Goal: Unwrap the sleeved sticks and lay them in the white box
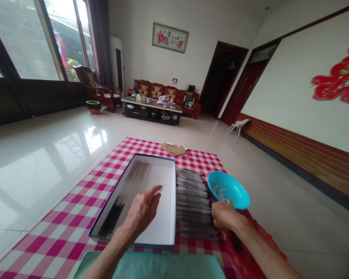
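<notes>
My left hand (144, 209) is over a shallow white box (165, 224) with a dark blue rim, thumb and index finger pinched on a small clear piece, perhaps plastic. Inside the box lie a bundle of dark thin sticks (112, 219) and a group of pale clear tubes (139, 171). A long row of grey, pen-like sticks (192, 197) lies along the box's right side. At that row's right end is my right hand (223, 214), closed, its fingertips partly hidden. Just beyond it stands a blue bowl (240, 193) with several small clear pieces (219, 192) inside.
A pink checked cloth (72, 217) covers the table. Pieces of brown cardboard (174, 149) lie at its far end. A green cloth (163, 267) is at the near edge, a red patterned thing (258, 228) under the right forearm. Farther off stand a coffee table (151, 112) and sofa.
</notes>
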`<state>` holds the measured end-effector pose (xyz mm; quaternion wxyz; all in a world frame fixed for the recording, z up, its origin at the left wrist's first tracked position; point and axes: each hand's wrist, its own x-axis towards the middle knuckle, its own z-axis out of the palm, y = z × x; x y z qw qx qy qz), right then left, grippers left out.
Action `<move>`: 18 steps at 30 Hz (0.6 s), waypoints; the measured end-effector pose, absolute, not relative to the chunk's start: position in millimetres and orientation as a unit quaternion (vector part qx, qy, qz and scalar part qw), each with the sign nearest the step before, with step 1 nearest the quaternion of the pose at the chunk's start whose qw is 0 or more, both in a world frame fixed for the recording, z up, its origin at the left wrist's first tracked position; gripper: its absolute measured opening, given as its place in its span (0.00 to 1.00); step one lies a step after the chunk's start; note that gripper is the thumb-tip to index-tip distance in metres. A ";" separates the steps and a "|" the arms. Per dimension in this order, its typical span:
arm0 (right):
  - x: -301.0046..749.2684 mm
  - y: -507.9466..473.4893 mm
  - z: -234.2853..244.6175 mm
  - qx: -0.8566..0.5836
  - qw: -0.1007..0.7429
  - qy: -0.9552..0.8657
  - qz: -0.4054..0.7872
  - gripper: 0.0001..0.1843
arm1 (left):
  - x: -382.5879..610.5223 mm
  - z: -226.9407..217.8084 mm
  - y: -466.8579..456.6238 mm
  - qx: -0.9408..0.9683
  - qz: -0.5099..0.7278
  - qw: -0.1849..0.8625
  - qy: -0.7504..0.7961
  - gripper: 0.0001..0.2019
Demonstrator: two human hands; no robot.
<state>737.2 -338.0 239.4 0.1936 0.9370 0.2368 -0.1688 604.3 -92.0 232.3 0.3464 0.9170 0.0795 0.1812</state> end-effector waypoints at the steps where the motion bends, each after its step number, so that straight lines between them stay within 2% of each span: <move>1: 738.3 -335.5 237.9 0.933 0.209 0.227 -0.183 0.04 | 604.5 231.7 -91.1 0.916 0.185 0.347 0.080 0.18; 4: 741.4 -331.2 235.5 0.922 0.240 0.209 -0.219 0.11 | 604.7 230.8 -89.7 0.914 0.190 0.349 0.079 0.18; 10: 744.2 -331.1 240.6 0.924 0.229 0.196 -0.235 0.14 | 603.5 231.7 -89.4 0.914 0.186 0.353 0.076 0.17; 15: 746.8 -336.8 239.1 0.927 0.200 0.206 -0.240 0.09 | 603.9 232.0 -89.5 0.915 0.189 0.347 0.076 0.17; 18: 749.4 -340.5 234.1 0.930 0.193 0.201 -0.239 0.10 | 604.3 231.9 -90.1 0.918 0.186 0.342 0.077 0.18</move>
